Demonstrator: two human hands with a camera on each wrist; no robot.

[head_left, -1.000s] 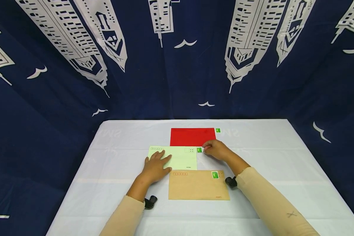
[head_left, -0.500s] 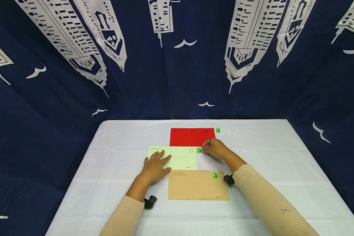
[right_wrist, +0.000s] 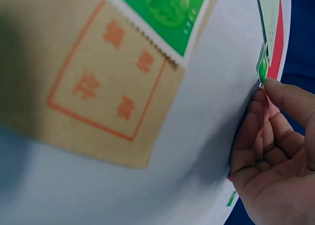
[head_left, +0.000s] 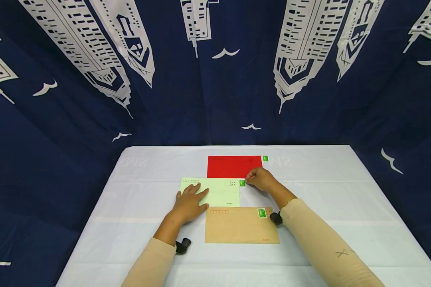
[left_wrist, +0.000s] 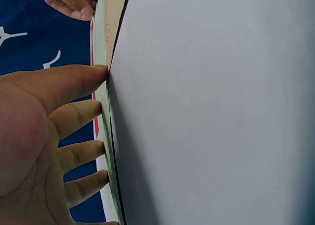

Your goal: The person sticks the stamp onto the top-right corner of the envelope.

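Observation:
My left hand [head_left: 188, 203] lies with spread fingers on the left part of a light green envelope [head_left: 220, 196]. In the left wrist view, its fingertips [left_wrist: 101, 176] press along the paper. At the envelope's upper right corner, my right hand [head_left: 261, 179] pinches a small green stamp [head_left: 242, 183] between thumb and index finger. The right wrist view shows this stamp [right_wrist: 263, 68] from the side, right at the envelope's edge, with the other fingers curled underneath. Just below lies a brown envelope [head_left: 237, 229], bearing a green stamp [head_left: 261, 213] near its upper right corner.
A red envelope [head_left: 233, 166] lies at the back, partly behind the light green one. Another green stamp [head_left: 265, 158] sits by its upper right corner. All rest on a white-covered table [head_left: 136, 223], with a dark blue patterned curtain [head_left: 237, 87] behind.
My right hand and forearm have shifted slightly left, bringing the pinched stamp a touch closer to the light green envelope. The left hand stays in place.

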